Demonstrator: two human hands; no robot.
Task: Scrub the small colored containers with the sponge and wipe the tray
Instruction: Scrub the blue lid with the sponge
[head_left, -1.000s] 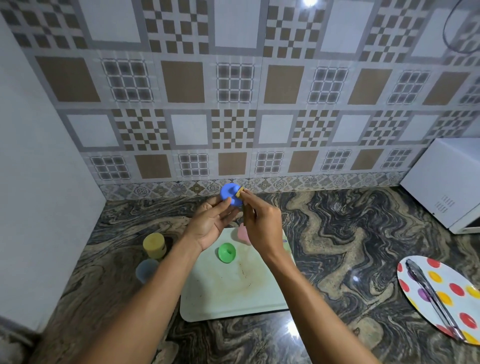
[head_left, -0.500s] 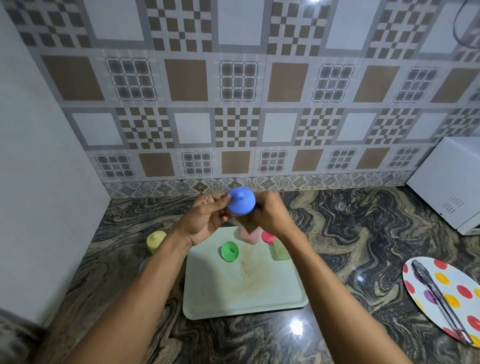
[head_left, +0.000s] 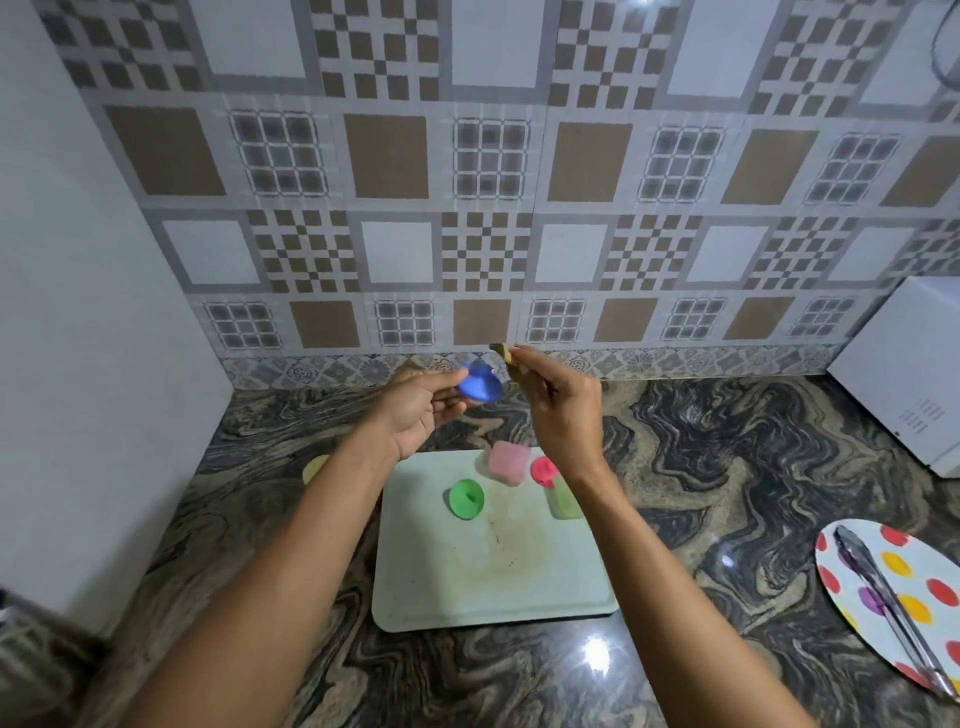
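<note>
Blue container (head_left: 480, 385), gripped by the left hand (head_left: 421, 410) above the tray's (head_left: 493, 597) 12 o'clock edge; sponge (head_left: 501, 353), pinched in the right hand (head_left: 563, 410), just beside it at 1 o'clock, hands near but apart.

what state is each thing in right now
blue container: held up in the left hand
sponge: pinched in the right hand, raised beside the blue container
green container: lying on the tray
pink container: at the tray's far edge
red container: on the tray beside the pink one
tray: flat on the counter, brown stain mid-surface
yellow container: on the counter left of the tray
tongs: lying on the dotted plate
</note>
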